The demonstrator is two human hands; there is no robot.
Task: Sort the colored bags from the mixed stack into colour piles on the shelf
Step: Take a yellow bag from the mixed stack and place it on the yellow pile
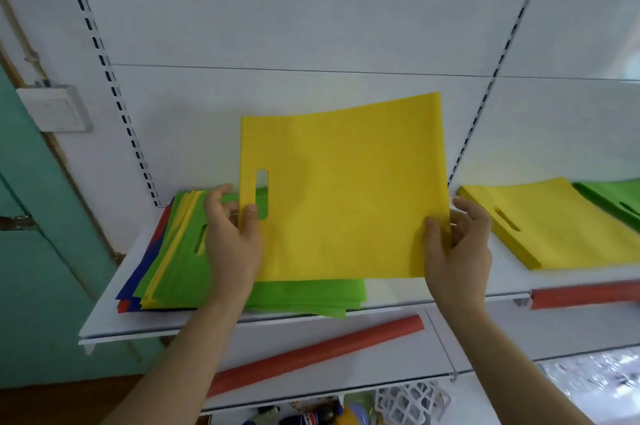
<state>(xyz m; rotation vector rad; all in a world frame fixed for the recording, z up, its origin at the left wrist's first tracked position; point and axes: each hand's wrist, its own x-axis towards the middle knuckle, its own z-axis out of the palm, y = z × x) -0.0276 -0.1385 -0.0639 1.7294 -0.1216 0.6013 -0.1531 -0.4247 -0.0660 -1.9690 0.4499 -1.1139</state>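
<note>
A flat yellow bag with a slot handle is held up above the shelf. My left hand pinches its left edge near the slot. At its lower right edge, my right hand pinches the bag too. Under it lies the mixed stack, green on top with yellow, blue and red edges showing at its left. To the right a yellow pile rests on the shelf, and a green pile lies beyond it at the frame's edge.
The white shelf has a white back panel with slotted uprights. A loose red strip leans below the shelf edge, and another red strip sits on the right edge. A white basket and bottles are lower down. A teal wall is at left.
</note>
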